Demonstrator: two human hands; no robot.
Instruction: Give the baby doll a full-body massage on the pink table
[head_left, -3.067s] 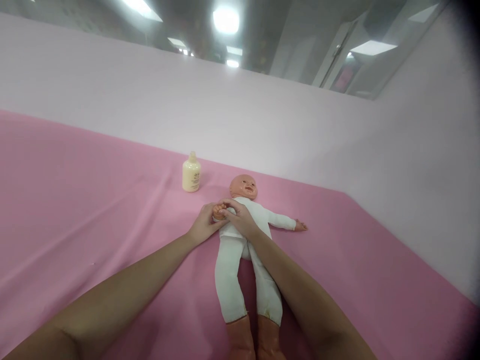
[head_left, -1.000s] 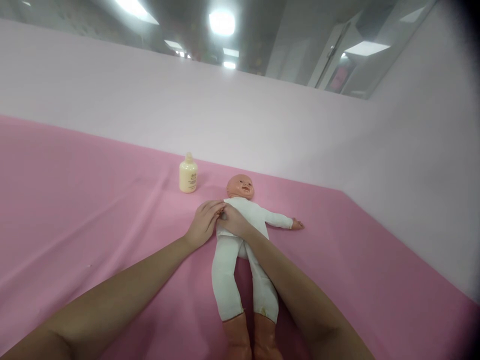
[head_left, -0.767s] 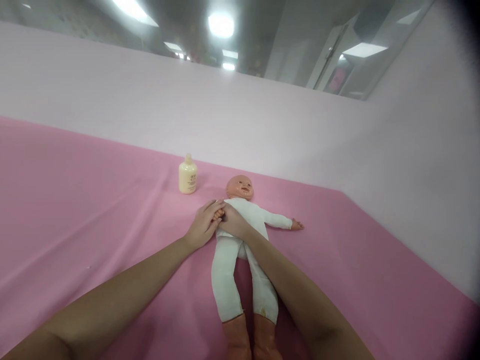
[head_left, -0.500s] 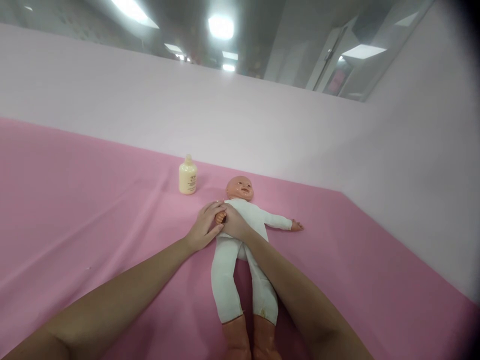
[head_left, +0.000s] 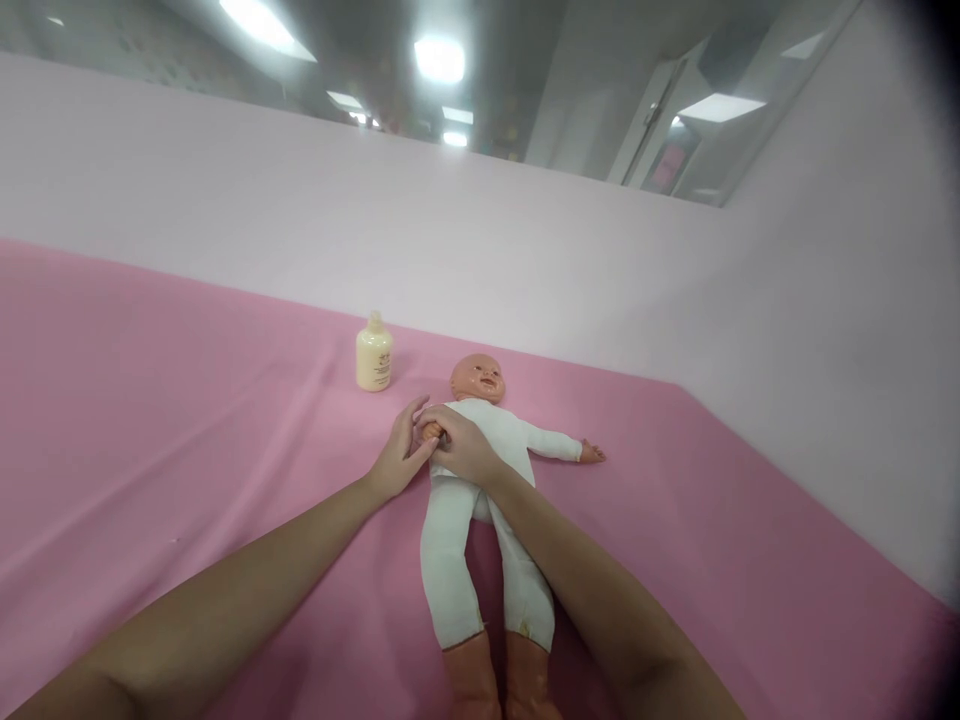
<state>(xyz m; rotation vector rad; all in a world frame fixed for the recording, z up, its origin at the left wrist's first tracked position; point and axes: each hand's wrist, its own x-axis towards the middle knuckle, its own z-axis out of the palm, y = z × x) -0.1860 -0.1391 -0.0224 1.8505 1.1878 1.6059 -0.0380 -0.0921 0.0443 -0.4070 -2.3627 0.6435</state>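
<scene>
A baby doll (head_left: 502, 437) with a white cloth body and bare plastic head, hands and feet lies on its back. My right hand (head_left: 466, 447) reaches across its belly and is closed around the doll's hand on the left side. That small plastic hand (head_left: 433, 431) pokes out between my fingers. Close beside it, my left hand (head_left: 396, 458) is open, thumb and fingers apart around the doll's hand, with the thumb tip near or touching it. The doll's other arm (head_left: 553, 442) stretches out to the right.
A pale yellow bottle (head_left: 374, 358) with dark print stands upright to the left of the doll's head. The pink sheet (head_left: 187, 400) under everything has a few creases. Behind it rises a pale wall (head_left: 300, 220) with a reflective glass panel (head_left: 495, 70) above.
My left fingers have lifted off my right hand and drawn slightly left. My right hand has shifted a little left, its fingers now over the doll's hand.
</scene>
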